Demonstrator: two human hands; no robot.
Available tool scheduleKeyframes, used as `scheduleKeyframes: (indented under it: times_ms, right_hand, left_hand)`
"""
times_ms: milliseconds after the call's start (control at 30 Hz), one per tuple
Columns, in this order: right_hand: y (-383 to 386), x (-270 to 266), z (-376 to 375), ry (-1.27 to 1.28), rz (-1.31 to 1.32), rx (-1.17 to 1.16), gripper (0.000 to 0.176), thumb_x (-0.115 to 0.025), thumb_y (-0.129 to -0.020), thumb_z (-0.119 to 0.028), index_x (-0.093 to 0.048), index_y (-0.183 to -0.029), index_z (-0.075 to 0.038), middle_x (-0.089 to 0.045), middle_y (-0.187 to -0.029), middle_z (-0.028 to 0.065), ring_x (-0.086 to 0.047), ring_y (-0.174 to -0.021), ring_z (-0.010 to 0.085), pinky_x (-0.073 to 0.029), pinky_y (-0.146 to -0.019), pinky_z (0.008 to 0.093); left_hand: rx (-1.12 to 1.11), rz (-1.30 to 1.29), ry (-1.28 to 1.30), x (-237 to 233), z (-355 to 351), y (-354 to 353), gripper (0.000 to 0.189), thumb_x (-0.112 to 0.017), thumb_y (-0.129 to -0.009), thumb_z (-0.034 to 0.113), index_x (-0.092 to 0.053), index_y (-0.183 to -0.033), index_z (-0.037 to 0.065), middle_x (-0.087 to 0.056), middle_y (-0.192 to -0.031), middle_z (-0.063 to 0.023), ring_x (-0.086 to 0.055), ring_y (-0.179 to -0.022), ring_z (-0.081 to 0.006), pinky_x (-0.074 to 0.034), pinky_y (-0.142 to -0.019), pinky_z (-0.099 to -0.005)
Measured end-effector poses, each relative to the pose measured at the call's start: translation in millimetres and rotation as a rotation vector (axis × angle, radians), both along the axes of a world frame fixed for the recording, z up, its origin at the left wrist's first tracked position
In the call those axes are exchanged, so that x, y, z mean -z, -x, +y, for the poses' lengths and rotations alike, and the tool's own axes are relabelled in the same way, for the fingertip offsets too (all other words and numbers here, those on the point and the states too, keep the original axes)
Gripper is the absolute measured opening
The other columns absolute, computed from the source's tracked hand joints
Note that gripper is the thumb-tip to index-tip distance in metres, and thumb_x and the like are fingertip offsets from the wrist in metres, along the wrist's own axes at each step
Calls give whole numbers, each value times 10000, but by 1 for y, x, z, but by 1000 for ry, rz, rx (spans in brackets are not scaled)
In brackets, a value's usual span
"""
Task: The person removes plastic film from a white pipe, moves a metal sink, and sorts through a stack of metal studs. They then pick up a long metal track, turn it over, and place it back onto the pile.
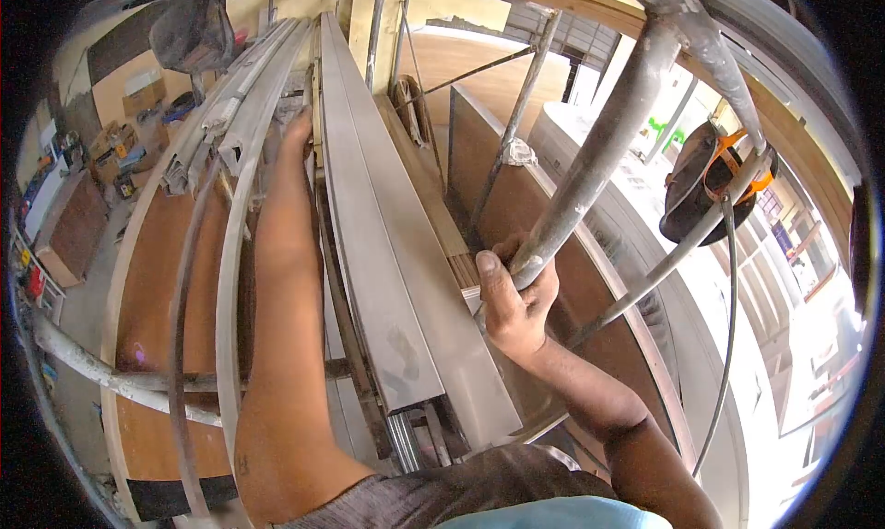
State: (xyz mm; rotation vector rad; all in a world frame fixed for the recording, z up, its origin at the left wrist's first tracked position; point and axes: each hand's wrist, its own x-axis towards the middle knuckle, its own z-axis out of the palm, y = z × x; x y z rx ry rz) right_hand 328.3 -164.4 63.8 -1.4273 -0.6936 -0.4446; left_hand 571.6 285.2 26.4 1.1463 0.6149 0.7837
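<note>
Two bare hands of one person are seen from the head, at work among long stacked lengths of stock. The left arm reaches forward along the gap between a bundle of pale channels (263,96) and a long grey profile (378,280); the left hand (299,126) lies at the far part of this gap, near the pale channels, where the fingers are partly hidden, so that it cannot be told whether its grip is released or clenched on something. The right hand (518,299) has its grip clenched around the lower part of a thick grey pole (599,151), the thumb lying along the near side. This pole slants from the upper right down to the hand, its surface spotted with pale marks. The long grey profile lies between the two arms, running away from the person, with dark smudges near its near end, which shows a hollow section. Beside it, on the right, runs a second grey length (442,326). Brown boards (152,299) stand to the left of the left arm. On the right, beyond the pole, a brown panel (585,280) leans on its edge, and crumpled clear wrap (520,152) rests near its top edge. Farther right, a dark object with orange straps (690,183) hangs beside a thinner pole (678,255). A cardboard box (143,94) is visible at upper left.
</note>
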Motion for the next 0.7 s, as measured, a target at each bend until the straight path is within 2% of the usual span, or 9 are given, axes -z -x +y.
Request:
scheduleKeyframes:
  times_ms: [67, 200, 400, 500, 600, 667, 700]
  right_hand:
    - [-2, 1, 1, -26, -86, -25, 199, -656, -888, -143, -484, -891, -43, -464, -689, -18, -390, -556, 46, -301, -458, 225]
    - [-5, 1, -1, 17, -177, 34, 205, -657, -888, -161, -502, -890, -26, -488, -708, -9, -413, -564, 63, -335, -502, 233]
    - [-10, 5, -5, 42, -119, -10, 184, -652, -888, -141, -509, -910, -28, -493, -689, -8, -428, -560, 61, -349, -499, 222]
    - [-12, 6, -4, 33, -106, -22, 176, -646, -886, -133, -508, -922, -29, -485, -683, -11, -425, -551, 55, -343, -486, 216]
    - [-11, 7, -2, 4, -80, -25, 172, -644, -881, -124, -506, -918, -28, -482, -682, -12, -418, -542, 52, -336, -483, 214]
    - [-13, 5, -1, 8, -104, -36, 176, -647, -880, -128, -505, -916, -29, -477, -678, -13, -414, -534, 52, -327, -473, 219]
    - [-12, 3, 0, 10, -130, -38, 164, -640, -884, -118, -506, -920, -30, -475, -682, -15, -412, -548, 50, -325, -484, 216]
  left_hand:
    - [9, 12, -24, 1, 0, 1, 352, -644, -796, 329, -616, -993, 39, -623, -906, -123, -616, -764, -281, -506, -683, -461]
    - [8, 60, -82, 4, 3, 5, 350, -644, -800, 339, -608, -985, 45, -615, -901, -120, -609, -764, -279, -507, -659, -456]
    - [67, 232, -290, -1, 23, 43, 348, -643, -805, 354, -594, -973, 54, -603, -893, -114, -600, -765, -276, -507, -624, -449]
    - [256, 384, -325, -9, 21, 77, 347, -643, -808, 362, -588, -967, 58, -597, -889, -112, -595, -765, -274, -507, -607, -445]
    - [629, 610, -211, -25, 14, 107, 328, -650, -770, 357, -566, -882, 61, -590, -837, -114, -588, -727, -257, -501, -549, -434]
    - [584, 660, -192, -37, -7, 117, 298, -630, -784, 324, -596, -894, 50, -598, -841, -131, -590, -741, -278, -494, -581, -429]
    - [450, 567, -266, -25, -9, 104, 269, -612, -781, 287, -609, -884, 38, -610, -812, -133, -602, -710, -272, -495, -575, -426]
